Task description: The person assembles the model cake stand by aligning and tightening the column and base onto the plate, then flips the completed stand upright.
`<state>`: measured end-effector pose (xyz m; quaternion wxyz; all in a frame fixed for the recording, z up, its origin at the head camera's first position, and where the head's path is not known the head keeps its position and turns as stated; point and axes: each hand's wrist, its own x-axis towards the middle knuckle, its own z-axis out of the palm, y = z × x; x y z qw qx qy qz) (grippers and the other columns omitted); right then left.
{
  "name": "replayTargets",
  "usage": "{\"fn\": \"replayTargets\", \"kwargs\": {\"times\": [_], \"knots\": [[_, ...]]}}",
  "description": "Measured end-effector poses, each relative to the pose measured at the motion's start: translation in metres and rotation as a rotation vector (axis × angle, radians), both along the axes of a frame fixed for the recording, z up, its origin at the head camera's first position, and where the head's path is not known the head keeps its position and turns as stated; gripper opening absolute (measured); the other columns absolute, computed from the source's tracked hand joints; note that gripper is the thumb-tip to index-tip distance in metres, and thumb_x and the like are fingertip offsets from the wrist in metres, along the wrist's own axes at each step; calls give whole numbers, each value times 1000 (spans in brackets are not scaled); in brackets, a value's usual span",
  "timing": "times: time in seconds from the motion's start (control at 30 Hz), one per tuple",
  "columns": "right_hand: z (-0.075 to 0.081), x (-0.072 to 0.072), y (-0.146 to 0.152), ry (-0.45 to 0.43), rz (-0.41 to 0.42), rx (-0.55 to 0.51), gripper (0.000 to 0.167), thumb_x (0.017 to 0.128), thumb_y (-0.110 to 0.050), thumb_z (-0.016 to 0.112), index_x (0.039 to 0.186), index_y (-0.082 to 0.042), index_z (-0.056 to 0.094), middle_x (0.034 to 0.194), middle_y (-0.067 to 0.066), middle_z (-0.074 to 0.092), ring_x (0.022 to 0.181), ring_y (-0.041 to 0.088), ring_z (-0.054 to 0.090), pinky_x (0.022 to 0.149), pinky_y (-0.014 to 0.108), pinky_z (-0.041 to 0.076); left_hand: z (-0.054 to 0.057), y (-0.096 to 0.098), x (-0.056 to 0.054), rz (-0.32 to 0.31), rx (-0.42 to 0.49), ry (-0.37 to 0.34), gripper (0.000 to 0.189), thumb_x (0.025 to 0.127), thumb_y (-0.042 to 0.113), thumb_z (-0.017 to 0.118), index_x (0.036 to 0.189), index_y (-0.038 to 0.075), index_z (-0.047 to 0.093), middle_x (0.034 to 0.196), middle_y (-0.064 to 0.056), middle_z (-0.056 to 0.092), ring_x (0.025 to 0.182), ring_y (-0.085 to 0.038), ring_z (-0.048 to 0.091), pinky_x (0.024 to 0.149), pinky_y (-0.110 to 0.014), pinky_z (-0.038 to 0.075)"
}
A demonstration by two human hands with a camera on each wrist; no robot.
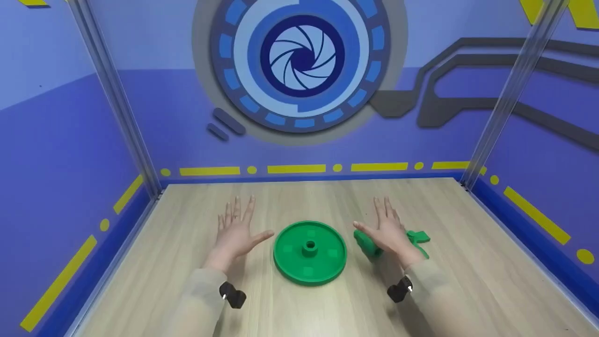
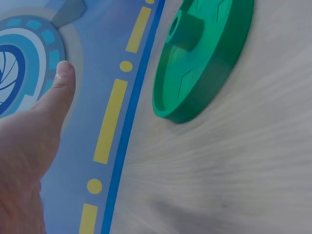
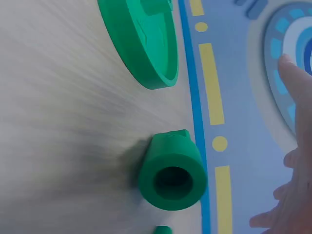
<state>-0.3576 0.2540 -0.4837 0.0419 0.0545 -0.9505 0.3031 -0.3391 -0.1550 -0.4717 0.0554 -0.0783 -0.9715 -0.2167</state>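
A round green tray-like disc (image 1: 309, 276) with a raised rim and a hollow post in its middle lies on the table between the hands. To its left, my left hand (image 1: 236, 236) hovers with fingers spread, holding nothing. My right hand (image 1: 388, 232) is likewise spread on the right side, above a green hollow cylinder (image 1: 367, 243) and partly hiding it. Beyond that hand's wrist lies a green piece with forked arms (image 1: 419, 237), its lower part hidden by the arm. In the right wrist view, the cylinder's round opening (image 3: 173, 195) faces the camera.
A light wood table (image 1: 262, 309) carries these parts. Blue panels with yellow dashes stand behind and at both sides, and the back wall (image 1: 299, 154) bears a round emblem. Metal posts (image 1: 114, 98) rise at the back corners.
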Motion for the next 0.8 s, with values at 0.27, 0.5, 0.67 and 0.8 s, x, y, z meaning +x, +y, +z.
{"fn": "replayTargets", "kwargs": {"times": [0.27,0.5,0.67,0.8], "knots": [[-19,16,4,62,-14,-285,93,99,-53,63,166,-13,14,174,21,4,159,47,10,125,70,18,-17,14,7,-19,81,17,111,88,75,62,168,24,4,173,-21,-4,161,-44,-3,129,-65,6],[-37,30,-1,47,-58,-523,86,96,-39,73,164,-16,26,168,20,22,155,44,25,119,67,36,-36,27,19,-24,148,18,110,88,72,64,168,20,9,173,-23,3,160,-45,1,129,-64,11],[-46,33,-2,44,-89,-576,82,94,-32,77,161,-16,32,164,22,29,152,43,29,115,66,40,-49,36,27,-35,163,10,108,88,69,66,167,20,12,173,-23,7,160,-47,3,128,-66,12],[-52,33,-1,56,-103,-558,81,93,-30,78,160,-13,35,164,19,33,151,41,33,117,64,39,-58,40,33,-45,188,-3,104,89,62,70,167,19,16,172,-25,10,159,-50,6,127,-68,12]]}}
